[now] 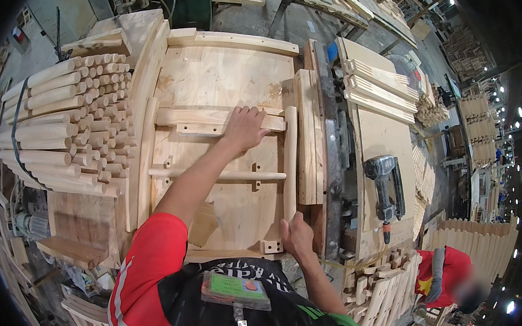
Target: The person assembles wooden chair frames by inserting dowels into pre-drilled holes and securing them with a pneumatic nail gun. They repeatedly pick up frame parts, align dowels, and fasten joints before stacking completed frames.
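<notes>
A pale wooden frame lies in front of me in a plywood jig [186,65]. Its wide cross rail [191,118] joins a left leg [146,160] and a right leg [291,159], and a thin round stretcher [223,175] spans them nearer to me. My left hand [245,128] is closed over the cross rail, right of its middle, with the fingers over the far edge. My right hand [297,233] grips the near end of the right leg, thumb up along it. Small drilled blocks [257,176] sit along the stretcher on the jig.
A strapped bundle of round dowels [67,126] is stacked at the left. On the right-hand bench [369,147] lie a nail gun [384,191] and slotted slats [380,89]. A co-worker in red [448,276] is at the far right, near stacked wooden parts [379,295].
</notes>
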A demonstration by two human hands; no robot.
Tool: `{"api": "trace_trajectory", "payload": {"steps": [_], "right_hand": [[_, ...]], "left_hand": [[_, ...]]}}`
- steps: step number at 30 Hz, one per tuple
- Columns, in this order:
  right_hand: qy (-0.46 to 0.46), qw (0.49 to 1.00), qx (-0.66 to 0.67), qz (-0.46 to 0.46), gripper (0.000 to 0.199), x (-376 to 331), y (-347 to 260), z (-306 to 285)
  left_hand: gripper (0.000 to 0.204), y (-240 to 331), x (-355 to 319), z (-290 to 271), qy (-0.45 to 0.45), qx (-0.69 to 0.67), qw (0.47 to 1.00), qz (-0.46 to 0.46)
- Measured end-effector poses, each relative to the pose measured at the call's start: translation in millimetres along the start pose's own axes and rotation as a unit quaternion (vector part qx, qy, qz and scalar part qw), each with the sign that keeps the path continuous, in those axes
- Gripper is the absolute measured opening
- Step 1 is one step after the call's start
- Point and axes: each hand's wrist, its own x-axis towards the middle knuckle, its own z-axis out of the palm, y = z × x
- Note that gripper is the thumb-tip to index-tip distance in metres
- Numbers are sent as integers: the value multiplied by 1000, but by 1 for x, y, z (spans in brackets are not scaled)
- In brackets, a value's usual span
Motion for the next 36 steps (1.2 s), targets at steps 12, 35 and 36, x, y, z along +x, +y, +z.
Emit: {"api": "trace_trajectory", "payload": {"steps": [12, 35, 36], "right_hand": [[-35, 999, -15, -3, 36, 4, -2, -4], [-42, 999, -4, 28, 40, 2, -3, -4], [-30, 999, -6, 20, 39, 0, -2, -5]], "left_hand": [[51, -4, -5, 4, 44, -28, 999, 3], [43, -4, -7, 3, 68, -44, 997, -16], [41, -3, -6, 4, 66, -44, 997, -19]]}}
